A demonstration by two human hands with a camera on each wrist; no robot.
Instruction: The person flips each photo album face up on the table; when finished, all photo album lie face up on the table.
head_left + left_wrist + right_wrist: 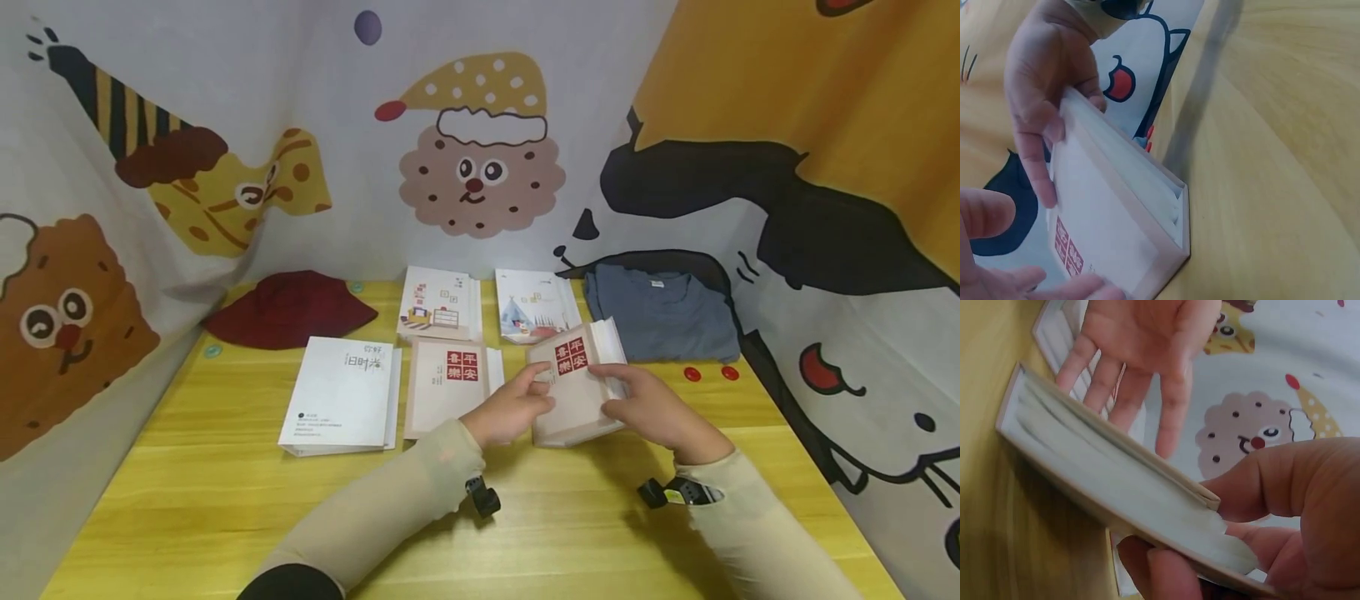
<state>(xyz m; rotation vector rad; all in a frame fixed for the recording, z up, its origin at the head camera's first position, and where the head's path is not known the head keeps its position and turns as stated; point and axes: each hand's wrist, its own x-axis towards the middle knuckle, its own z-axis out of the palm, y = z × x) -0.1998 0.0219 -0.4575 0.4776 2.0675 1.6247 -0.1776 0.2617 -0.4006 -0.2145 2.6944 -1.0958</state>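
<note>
A beige photo album (573, 421) with a red square of characters on its cover is tilted up off the yellow table at the front right. My right hand (660, 412) grips its page-side edge, thumb on the front cover and fingers behind, as the right wrist view shows. In that view clear-looking pages (1116, 469) show between the covers. My left hand (513, 408) lies at the album's left side, its straight fingers (1107, 381) against the cover near the spine. The spine's lower corner appears to rest on the table in the left wrist view.
Left of it lie a matching beige album (442, 400) and a white album (337, 392). Two illustrated albums (438, 304) sit behind. A dark red hat (292, 308) is at the back left, a folded blue-grey shirt (660, 312) at the back right, near red discs (692, 375).
</note>
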